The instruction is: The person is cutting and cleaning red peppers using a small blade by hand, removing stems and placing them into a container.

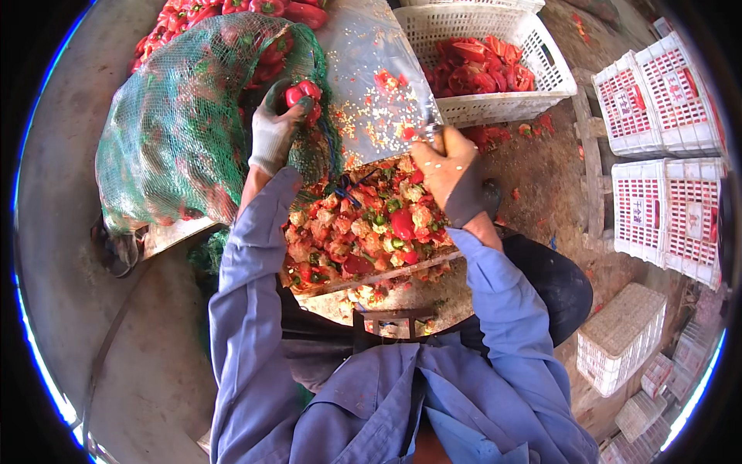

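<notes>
My left hand [275, 124], in a grey-white knit glove with dark fingertips, grips a red bell pepper [302, 93] at the mouth of a green mesh sack [168, 127]. More red peppers show through the net. My right hand [451, 168], in a stained, dark-palmed glove with seeds stuck to it, is closed around a knife [430, 119]. Its blade is blurred and points away from me over a seed-strewn metal work surface [365, 58]. Below and between both hands lies a heap of pepper cores [359, 226] with seeds, green stems and red scraps.
A white plastic crate [493, 110] at the back right holds cut red peppers [475, 64]. Whole red peppers [191, 17] are piled behind the sack. Filled white crates [666, 214] are stacked at the right beside a wooden pallet [592, 168]. An upturned crate [623, 325] stands nearer.
</notes>
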The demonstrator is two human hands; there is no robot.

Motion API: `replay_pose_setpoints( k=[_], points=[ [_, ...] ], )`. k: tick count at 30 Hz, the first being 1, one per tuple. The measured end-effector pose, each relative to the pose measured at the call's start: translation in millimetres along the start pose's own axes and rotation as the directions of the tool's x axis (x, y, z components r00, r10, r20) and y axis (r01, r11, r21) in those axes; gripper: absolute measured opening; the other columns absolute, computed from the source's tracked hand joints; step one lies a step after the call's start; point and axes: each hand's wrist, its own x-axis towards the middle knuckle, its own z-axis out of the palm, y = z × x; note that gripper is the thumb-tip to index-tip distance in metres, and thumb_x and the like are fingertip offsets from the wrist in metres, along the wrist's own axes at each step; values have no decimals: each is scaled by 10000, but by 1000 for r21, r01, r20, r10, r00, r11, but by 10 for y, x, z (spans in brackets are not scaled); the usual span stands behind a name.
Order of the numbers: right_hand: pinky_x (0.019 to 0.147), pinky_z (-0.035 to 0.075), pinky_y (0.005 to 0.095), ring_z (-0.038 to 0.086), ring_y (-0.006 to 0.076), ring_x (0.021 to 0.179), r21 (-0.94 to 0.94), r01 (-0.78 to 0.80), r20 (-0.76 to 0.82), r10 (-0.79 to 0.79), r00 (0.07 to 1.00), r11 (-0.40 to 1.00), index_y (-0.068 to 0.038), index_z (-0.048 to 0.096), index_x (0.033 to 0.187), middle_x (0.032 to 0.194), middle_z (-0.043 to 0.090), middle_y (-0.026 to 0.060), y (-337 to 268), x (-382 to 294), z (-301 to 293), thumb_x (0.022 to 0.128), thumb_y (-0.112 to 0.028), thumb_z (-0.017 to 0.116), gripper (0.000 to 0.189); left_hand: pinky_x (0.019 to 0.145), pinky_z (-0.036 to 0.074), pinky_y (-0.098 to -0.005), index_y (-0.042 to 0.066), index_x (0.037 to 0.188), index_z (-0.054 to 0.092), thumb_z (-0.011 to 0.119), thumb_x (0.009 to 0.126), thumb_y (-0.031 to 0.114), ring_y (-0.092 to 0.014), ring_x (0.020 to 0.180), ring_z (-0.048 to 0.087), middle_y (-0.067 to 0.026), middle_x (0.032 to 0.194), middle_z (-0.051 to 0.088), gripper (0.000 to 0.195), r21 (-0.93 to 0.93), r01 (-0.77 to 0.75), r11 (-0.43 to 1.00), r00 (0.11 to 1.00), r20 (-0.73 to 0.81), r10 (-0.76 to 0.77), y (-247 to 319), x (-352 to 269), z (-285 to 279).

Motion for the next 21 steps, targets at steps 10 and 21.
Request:
replay_pose_setpoints(
  k=[10,21],
  points=[
    [630,492,415,547,283,627,-259,136,133,-104,986,956,-11,613,954,727,574,143,-48,-597,332,878,-138,791,232,746,585,-299,4,1307,678,642,1065,291,-168,895,711,-73,1098,747,377,-511,284,811,954,69,-291,541,-1099,580],
    [762,550,560,701,485,920,-659,122,71,-101,992,742,-10,631,1068,954,710,287,232,-647,491,906,-188,743,265,874,566,-288,-51,1341,652,661,972,11,-132,960,692,-101,1157,742,374,-340,57,939,993,-79,-89,167,-1324,749]
  ],
)
